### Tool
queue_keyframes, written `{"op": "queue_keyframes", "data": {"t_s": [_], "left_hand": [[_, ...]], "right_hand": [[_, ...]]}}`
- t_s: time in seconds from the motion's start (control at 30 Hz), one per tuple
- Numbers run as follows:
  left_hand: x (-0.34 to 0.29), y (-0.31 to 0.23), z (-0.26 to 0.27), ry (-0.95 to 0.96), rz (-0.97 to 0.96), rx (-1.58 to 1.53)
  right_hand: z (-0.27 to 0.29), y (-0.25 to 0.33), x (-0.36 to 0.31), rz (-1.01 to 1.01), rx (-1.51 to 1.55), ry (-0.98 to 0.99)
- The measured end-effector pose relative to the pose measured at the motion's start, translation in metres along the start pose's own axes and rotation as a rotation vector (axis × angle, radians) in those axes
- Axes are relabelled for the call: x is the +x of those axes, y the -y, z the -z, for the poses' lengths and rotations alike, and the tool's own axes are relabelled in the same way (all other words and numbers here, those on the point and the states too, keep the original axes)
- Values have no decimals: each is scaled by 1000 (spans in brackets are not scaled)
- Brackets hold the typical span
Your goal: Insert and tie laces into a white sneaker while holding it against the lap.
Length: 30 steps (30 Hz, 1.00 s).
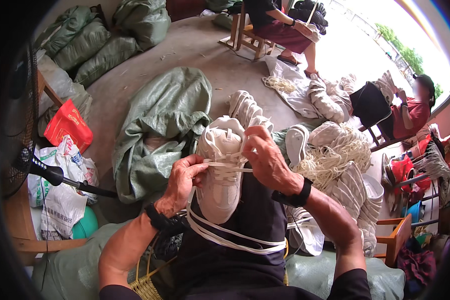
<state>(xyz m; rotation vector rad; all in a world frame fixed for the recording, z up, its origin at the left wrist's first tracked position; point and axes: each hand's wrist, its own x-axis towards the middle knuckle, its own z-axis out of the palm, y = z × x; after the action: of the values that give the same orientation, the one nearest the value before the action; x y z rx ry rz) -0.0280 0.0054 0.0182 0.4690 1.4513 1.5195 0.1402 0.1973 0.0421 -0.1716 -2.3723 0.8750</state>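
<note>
A white sneaker [221, 187] rests upright on my dark-clothed lap, toe pointing away from me. My left hand [183, 180] pinches one end of a flat white lace [224, 165] at the shoe's left side. My right hand [266, 159] grips the other end of the lace above the shoe's right eyelets. The lace crosses the tongue between both hands. Long loose loops of the white lace [235, 239] hang across my lap below the shoe. Both wrists wear black bands.
A heap of white sneakers and a bundle of cream laces [335, 160] lies right of my knee. A crumpled green sack [160, 125] is on the concrete floor ahead-left. Two seated people work at the back right. A fan [15, 125] and plastic bags stand at left.
</note>
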Motion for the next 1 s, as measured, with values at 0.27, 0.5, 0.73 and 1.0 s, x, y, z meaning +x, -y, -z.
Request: {"op": "queue_keyframes", "data": {"t_s": [0.27,0.5,0.73,1.0], "left_hand": [[3,0,1,42,-57,59],[-11,-7,-22,-228,-326,297],[-7,-7,-17,-256,-704,799],[-4,-6,-14,-228,-837,1073]], "right_hand": [[14,-1,-12,-32,-156,27],[11,3,-13,-24,-98,65],[9,5,-14,-25,-75,51],[3,5,-10,0,-37,59]]}}
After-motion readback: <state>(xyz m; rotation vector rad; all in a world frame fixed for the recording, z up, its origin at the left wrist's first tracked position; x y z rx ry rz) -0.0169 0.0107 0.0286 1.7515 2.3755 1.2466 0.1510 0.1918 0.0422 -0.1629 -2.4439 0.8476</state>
